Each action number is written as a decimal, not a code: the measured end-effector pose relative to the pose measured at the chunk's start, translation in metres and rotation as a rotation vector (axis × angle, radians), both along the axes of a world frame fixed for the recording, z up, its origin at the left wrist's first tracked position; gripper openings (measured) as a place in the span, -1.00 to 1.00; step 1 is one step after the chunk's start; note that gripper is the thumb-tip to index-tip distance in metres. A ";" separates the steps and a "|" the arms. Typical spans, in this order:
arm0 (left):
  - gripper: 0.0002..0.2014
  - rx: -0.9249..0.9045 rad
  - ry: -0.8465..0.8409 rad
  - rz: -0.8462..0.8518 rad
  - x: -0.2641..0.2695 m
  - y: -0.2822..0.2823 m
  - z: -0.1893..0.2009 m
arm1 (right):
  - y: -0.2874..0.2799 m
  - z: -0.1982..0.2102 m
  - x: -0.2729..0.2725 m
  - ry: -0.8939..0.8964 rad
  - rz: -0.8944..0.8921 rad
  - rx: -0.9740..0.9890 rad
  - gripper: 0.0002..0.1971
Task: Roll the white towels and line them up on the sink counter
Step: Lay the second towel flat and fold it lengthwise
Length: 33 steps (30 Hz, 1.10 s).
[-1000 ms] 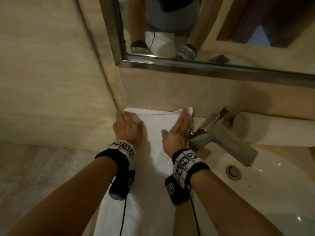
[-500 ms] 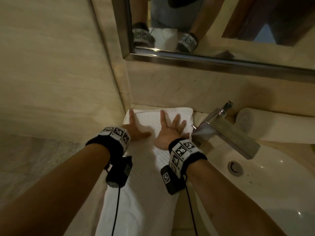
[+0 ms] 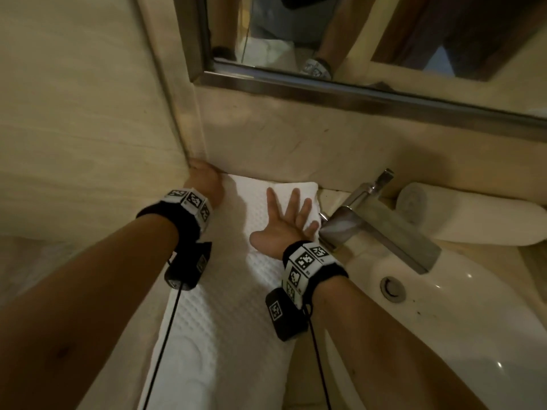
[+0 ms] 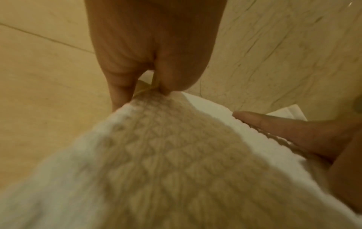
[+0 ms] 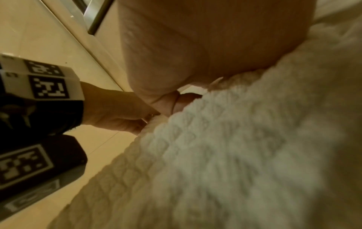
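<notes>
Head view: cream stone wall filling 9 to 11 o'clock; mirror across 12 to 2 o'clock. White sink basin at 4 o'clock, metal tap at its rim, round drain just below the spout. Flat white towel laid lengthwise on the counter from 6 o'clock up to the back wall, far end folded over. Rolled towel at 3 o'clock, lying behind the tap against the back wall, well apart from the flat one.

Right hand palm-down on the far end of the flat towel, fingers straight and spread, gripping nothing. Left hand at the towel's far left corner, against the wall.

Left wrist view: left hand with fingertips curled down onto the edge of the towel at 12 o'clock, appearing to pinch it; blurred, so not certain. Finger of the right hand flat on the towel at 3 o'clock.

Right wrist view: right hand pressed on the towel; left hand at 9 o'clock touching the towel edge.
</notes>
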<state>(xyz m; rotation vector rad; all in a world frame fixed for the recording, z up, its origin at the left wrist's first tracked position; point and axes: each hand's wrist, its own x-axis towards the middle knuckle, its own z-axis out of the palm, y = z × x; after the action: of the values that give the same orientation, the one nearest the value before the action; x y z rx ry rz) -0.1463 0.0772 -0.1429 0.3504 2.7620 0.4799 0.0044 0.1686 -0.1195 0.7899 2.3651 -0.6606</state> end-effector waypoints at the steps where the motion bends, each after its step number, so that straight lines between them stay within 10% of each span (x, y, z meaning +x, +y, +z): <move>1: -0.52 -0.056 0.047 -0.037 -0.001 0.000 0.006 | 0.000 0.001 0.000 0.001 -0.004 -0.004 0.02; 9: -0.67 -0.358 0.227 -0.203 0.004 -0.002 0.024 | -0.001 0.000 0.000 0.013 -0.038 -0.012 0.02; 24: -0.25 0.186 -0.027 0.040 0.026 -0.009 0.004 | 0.006 -0.010 0.006 0.235 -0.188 -0.088 0.00; 33: -0.25 -0.210 0.073 -0.364 0.132 -0.031 0.038 | -0.001 -0.012 0.038 0.535 -0.160 -0.047 -0.36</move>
<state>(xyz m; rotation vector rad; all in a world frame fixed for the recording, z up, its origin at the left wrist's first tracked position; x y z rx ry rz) -0.0142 0.0463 -0.1053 0.8104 2.6957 0.0864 0.0424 0.1679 -0.1318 0.8709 2.7606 -1.1051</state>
